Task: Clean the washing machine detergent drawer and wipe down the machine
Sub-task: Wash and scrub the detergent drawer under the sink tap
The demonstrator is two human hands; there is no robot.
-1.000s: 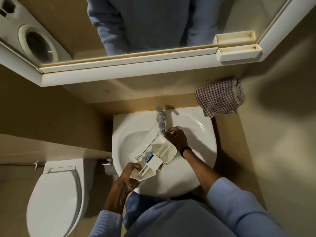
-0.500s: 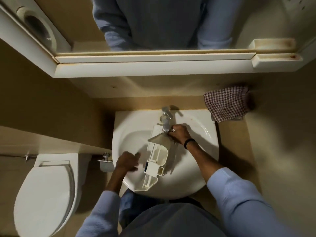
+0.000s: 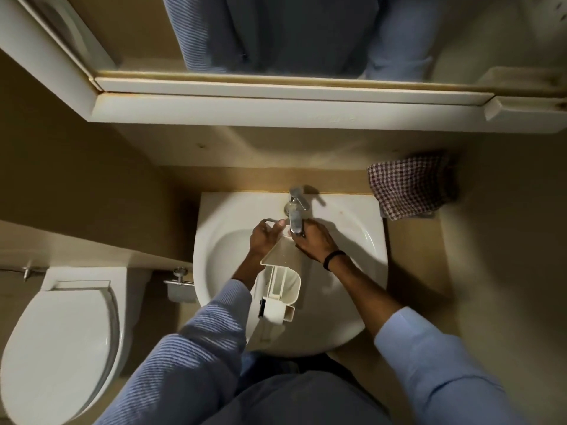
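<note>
The cream plastic detergent drawer (image 3: 283, 289) lies lengthwise in the white sink (image 3: 352, 240), its far end up under the chrome tap (image 3: 295, 210). My left hand (image 3: 266, 237) curls its fingers round the drawer's far left corner, just left of the spout. On the far right side of the drawer, directly below the spout, my right hand (image 3: 313, 242) grips it; a black band circles that wrist. The drawer's near end rests toward the front rim of the sink. I cannot tell whether water is running.
A red-checked cloth (image 3: 408, 185) hangs on the wall right of the sink. A closed white toilet (image 3: 61, 338) stands at the lower left, with a metal paper holder (image 3: 181, 283) beside the sink. A mirrored cabinet ledge (image 3: 276, 108) juts out overhead.
My left hand left the drawer's near end, then moved up to its far left corner by the tap. The drawer swung from diagonal to lengthwise. My right hand stayed at the far end.
</note>
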